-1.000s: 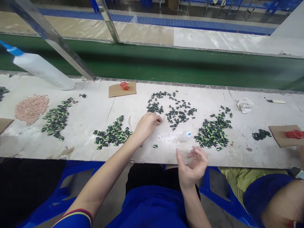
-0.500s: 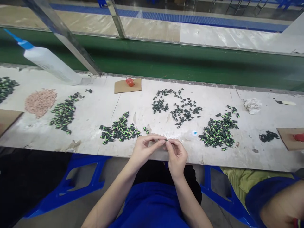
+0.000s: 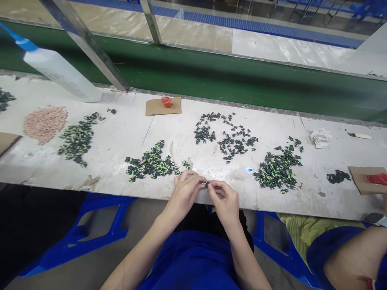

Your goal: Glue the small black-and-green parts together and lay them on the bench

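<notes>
the left hand (image 3: 186, 191) and right hand (image 3: 225, 199) are meeting over the table's (image 3: 178, 133) near edge, fingertips pinching a small black-and-green piece (image 3: 204, 183) between them; similar pieces (image 3: 152, 164) are lying at ten o'clock, loose black parts (image 3: 229, 143) at one

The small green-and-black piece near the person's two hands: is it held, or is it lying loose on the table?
Held: the left hand and right hand pinch the small piece, its green part showing between them.

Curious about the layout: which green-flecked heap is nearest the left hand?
The heap just beyond and left of the left hand: its edge nearly meets it, while the others lie farther off.
</notes>
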Demonstrator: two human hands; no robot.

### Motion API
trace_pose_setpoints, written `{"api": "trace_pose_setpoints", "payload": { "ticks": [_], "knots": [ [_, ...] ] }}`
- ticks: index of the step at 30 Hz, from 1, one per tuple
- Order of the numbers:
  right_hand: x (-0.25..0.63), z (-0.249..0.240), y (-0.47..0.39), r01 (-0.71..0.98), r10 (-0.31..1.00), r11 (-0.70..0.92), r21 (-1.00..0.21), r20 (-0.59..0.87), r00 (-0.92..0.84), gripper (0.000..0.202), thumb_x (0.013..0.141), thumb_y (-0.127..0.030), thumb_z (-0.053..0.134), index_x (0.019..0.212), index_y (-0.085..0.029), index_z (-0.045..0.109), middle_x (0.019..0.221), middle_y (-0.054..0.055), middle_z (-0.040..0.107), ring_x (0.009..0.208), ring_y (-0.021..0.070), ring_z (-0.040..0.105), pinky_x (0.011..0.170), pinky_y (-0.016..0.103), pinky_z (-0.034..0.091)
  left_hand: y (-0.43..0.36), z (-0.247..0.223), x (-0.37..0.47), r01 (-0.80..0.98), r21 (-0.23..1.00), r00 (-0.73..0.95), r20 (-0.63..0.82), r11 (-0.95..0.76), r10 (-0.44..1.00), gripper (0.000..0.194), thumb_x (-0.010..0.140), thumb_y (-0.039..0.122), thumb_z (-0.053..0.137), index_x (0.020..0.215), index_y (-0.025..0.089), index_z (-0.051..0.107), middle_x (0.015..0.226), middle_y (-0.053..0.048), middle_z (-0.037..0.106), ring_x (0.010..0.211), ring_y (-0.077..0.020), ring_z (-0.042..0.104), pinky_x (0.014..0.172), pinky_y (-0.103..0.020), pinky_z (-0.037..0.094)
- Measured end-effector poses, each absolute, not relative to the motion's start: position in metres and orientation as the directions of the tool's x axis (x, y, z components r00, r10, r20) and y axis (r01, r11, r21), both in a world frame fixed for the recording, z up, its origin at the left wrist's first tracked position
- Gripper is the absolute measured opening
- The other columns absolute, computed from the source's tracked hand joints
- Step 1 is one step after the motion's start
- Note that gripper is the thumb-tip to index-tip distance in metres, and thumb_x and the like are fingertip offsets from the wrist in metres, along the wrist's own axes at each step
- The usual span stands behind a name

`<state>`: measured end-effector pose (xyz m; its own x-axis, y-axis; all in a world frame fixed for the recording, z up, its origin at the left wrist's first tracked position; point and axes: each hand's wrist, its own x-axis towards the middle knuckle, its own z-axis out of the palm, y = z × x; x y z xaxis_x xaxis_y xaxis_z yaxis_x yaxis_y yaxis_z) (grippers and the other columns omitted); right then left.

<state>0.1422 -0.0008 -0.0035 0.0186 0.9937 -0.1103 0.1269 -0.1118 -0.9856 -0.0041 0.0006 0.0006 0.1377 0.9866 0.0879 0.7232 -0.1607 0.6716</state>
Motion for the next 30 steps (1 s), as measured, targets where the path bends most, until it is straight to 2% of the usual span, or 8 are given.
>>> {"api": "trace_pose_setpoints", "payload": {
  "ticks": [4, 10, 13, 18, 24, 30],
  "knots": [
    [0.144, 0.002, -0.002, 0.069, 0.987, -0.158, -0.985, -0.156, 0.029, 0.011, 0.077, -0.029, 0.067, 0.075, -0.018, 0.069, 0.073, 0.002, 0.075, 0.069, 0.0177, 0.073, 0.07, 0.03, 0.062, -0.001, 0.015, -0.004, 0.678, 0.72, 0.165, 0.044, -0.146, 0.985, 0.019, 0.09, 0.012, 0.051, 0.093, 0.023, 0.066, 0.089, -0.002, 0.071, 0.091, -0.02, 0.06, 0.082, -0.035, 0.04],
    [0.15, 0.012, -0.005, 0.022, 0.995, -0.097, -0.995, -0.097, 0.022, 0.008, 0.074, -0.025, 0.07, 0.069, -0.018, 0.069, 0.075, 0.003, 0.075, 0.07, 0.0171, 0.073, 0.068, 0.028, 0.063, -0.006, 0.024, -0.005, 0.577, 0.807, 0.125, 0.068, -0.128, 0.99, 0.016, 0.087, 0.015, 0.055, 0.089, 0.023, 0.069, 0.085, -0.003, 0.068, 0.088, -0.0203, 0.061, 0.081, -0.035, 0.044],
    [0.153, 0.016, -0.003, 0.037, 1.0, -0.01, -0.999, -0.01, -0.017, 0.007, 0.074, -0.02, 0.069, 0.068, -0.019, 0.069, 0.075, 0.003, 0.075, 0.069, 0.0167, 0.073, 0.065, 0.026, 0.063, -0.006, 0.028, -0.006, 0.46, 0.883, 0.107, 0.044, -0.089, 0.993, 0.015, 0.084, 0.018, 0.06, 0.09, 0.023, 0.073, 0.085, -0.005, 0.068, 0.088, -0.02, 0.062, 0.081, -0.034, 0.049],
    [0.16, 0.018, -0.002, 0.098, 0.972, 0.234, -0.967, 0.231, -0.043, 0.01, 0.075, -0.011, 0.068, 0.07, -0.019, 0.068, 0.077, 0.005, 0.075, 0.071, 0.0177, 0.073, 0.066, 0.028, 0.062, -0.007, 0.036, -0.004, 0.262, 0.965, 0.084, 0.005, -0.027, 0.996, 0.01, 0.081, 0.023, 0.067, 0.085, 0.023, 0.076, 0.085, -0.006, 0.072, 0.086, -0.0196, 0.065, 0.079, -0.032, 0.054],
    [0.169, 0.024, 0.0, 0.166, 0.885, 0.466, -0.869, 0.459, -0.076, 0.015, 0.077, -0.006, 0.067, 0.074, -0.021, 0.068, 0.078, 0.006, 0.076, 0.069, 0.019, 0.073, 0.061, 0.031, 0.061, -0.009, 0.048, 0.005, 0.207, 0.978, 0.043, -0.012, 0.003, 0.999, 0.01, 0.077, 0.023, 0.071, 0.084, 0.024, 0.078, 0.083, -0.005, 0.074, 0.081, -0.019, 0.067, 0.075, -0.031, 0.055],
    [0.176, 0.033, 0.004, 0.206, 0.815, 0.579, -0.789, 0.564, -0.132, 0.021, 0.074, -0.003, 0.067, 0.077, -0.023, 0.069, 0.075, 0.005, 0.076, 0.064, 0.0188, 0.072, 0.054, 0.03, 0.06, -0.007, 0.054, 0.01, 0.148, 0.989, 0.076, -0.028, 0.017, 0.997, 0.01, 0.073, 0.02, 0.072, 0.081, 0.022, 0.078, 0.077, -0.006, 0.073, 0.076, -0.0178, 0.067, 0.072, -0.03, 0.057]
  ]
}}
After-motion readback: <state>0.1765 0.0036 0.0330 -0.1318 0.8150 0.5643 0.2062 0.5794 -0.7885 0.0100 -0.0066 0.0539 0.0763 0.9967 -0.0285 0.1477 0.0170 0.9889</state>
